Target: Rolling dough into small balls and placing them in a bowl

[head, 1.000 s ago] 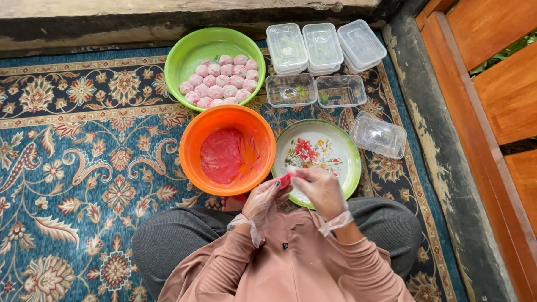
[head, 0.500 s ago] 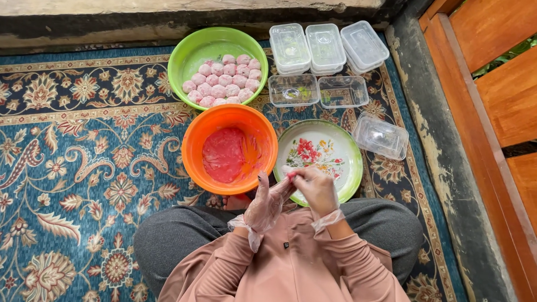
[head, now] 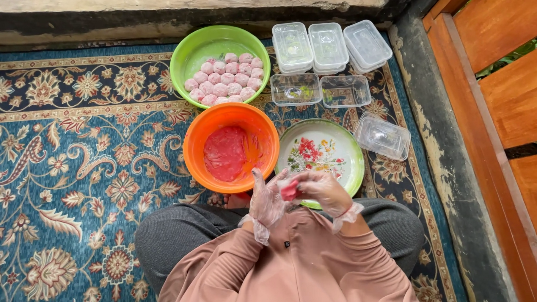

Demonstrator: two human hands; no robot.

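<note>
- The red dough piece point(head: 289, 191) sits between my hands, a small, soft, bright pinkish-red lump, partly hidden by my gloved fingers.
- My left hand point(head: 269, 197) is in a clear plastic glove, palm turned toward the lump, fingers spread and raised, touching it from the left.
- My right hand point(head: 323, 190), also in a clear glove, curls over the lump from the right, just above the near rim of the floral plate point(head: 322, 153).

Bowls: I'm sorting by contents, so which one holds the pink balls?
The green bowl, farthest from the person; the orange bowl holds only a pink-red mass.
</note>
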